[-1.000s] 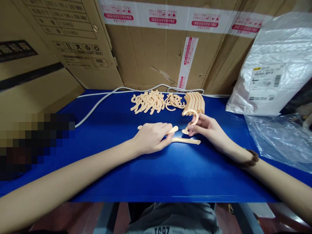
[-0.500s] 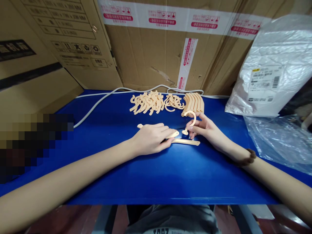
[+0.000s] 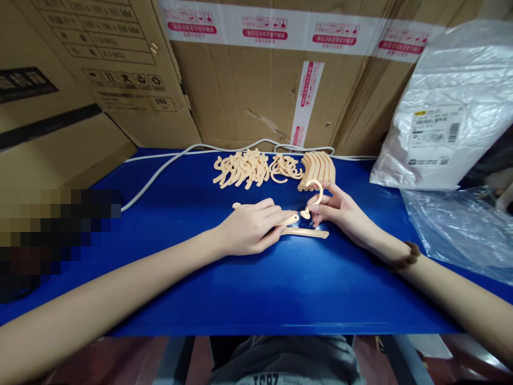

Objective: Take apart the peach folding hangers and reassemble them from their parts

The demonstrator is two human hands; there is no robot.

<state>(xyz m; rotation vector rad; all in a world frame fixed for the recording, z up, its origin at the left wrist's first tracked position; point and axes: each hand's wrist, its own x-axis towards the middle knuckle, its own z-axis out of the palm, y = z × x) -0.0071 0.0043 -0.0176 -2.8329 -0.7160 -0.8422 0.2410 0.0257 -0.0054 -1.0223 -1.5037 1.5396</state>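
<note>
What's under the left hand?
The left hand grips a pale bar, one end poking out; a second bar shows beside it. A tip peeks out at left; the hand hides the rest and which bar the tip ends.

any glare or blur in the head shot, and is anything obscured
Head view: soft sheen on the near half of the blue table; head view: bright highlights on the crinkled white bag; head view: a pixelated patch obscures the left side; head view: the hook looks fairly sharp.
</note>
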